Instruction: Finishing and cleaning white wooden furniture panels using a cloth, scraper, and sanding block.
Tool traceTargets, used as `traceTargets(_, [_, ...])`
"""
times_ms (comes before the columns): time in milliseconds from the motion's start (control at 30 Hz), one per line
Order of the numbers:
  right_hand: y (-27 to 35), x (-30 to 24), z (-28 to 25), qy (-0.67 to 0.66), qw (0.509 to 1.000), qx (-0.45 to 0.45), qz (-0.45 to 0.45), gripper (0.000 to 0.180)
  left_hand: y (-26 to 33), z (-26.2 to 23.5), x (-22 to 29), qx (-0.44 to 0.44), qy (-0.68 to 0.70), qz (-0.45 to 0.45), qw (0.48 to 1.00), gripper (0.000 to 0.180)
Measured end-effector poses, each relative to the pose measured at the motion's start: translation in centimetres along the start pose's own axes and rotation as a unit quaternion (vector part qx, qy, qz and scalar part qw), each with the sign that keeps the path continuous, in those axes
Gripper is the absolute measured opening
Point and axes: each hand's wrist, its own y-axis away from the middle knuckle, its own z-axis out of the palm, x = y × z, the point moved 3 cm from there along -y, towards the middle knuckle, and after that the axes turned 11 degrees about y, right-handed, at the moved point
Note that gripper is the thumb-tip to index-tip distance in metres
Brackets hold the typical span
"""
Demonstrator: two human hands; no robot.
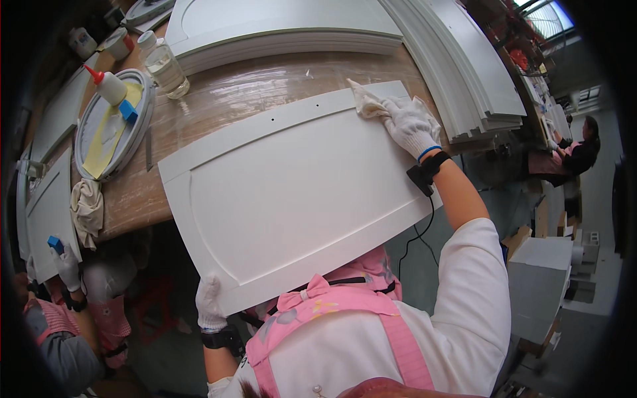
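A white cabinet door panel (pixel 305 192) with a raised border and two small dark holes lies partly on the table, its near side overhanging toward my lap. My left hand (pixel 210 298), in a white glove, holds the panel's near left corner, fingers partly hidden behind the edge. At the far right corner, my gloved right hand (pixel 408 125) presses a crumpled off-white cloth (pixel 366 103) onto the panel's border. Part of the cloth also shows past the right side of that hand.
White panels are stacked at the back (pixel 285 20) and right (pixel 464 66). On the brown table (pixel 252 83) stand a clear bottle (pixel 166 69) and an oval tray (pixel 83 142) with a glue bottle (pixel 109 87). At left, a co-worker's gloved hand (pixel 66 265) holds a blue block.
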Motion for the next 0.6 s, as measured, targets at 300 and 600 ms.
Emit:
traceTargets(300, [1.3,-5.7,0.5,-0.055,0.994,0.059,-0.076,0.037,0.2,-0.8,-0.3,-0.004,-0.013,0.012,1.000,0.041])
traceTargets(600, [6.7,7.5,-3.1,-0.089,0.960,0.131,0.232,0.029,0.4,-2.6,-0.6,0.002,0.015,0.029,0.999,0.041])
